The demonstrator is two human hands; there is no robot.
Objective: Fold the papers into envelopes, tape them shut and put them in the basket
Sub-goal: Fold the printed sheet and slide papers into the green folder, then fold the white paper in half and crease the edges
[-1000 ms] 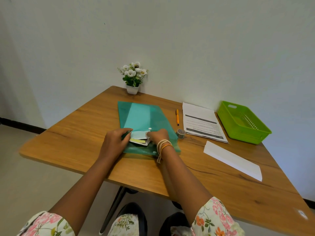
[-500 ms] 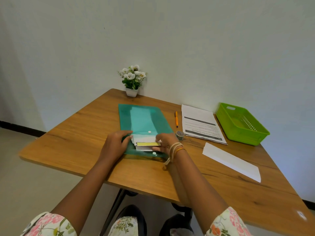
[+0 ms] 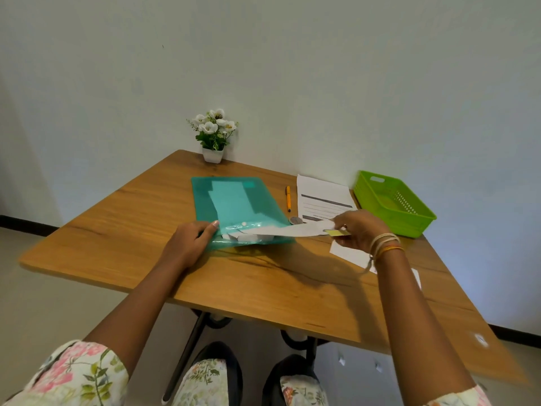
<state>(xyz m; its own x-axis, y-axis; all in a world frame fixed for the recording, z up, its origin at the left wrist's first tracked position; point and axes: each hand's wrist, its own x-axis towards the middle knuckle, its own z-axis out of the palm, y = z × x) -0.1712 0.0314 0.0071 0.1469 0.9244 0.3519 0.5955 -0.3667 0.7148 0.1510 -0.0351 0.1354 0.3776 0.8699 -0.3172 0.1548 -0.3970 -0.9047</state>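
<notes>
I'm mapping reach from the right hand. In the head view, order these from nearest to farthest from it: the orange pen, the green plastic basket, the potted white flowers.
From the right hand:
1. Green plastic basket, just right of it and beyond.
2. Orange pen, to its left and farther back; close to the basket in rank.
3. Potted white flowers, at the table's far left edge, plainly farthest.

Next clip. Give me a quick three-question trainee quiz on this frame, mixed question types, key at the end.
1. True or false: the green basket already holds an envelope.
2. Which hand pins down the teal plastic folder? A) left B) right C) neither
3. Fill in: the right hand pulls white paper out of the ____.

Key: 1 false, nothing shows inside it. 2 A, the left hand presses on the folder's near corner. 3 folder; the hand pinches the paper with a yellow slip.
</notes>
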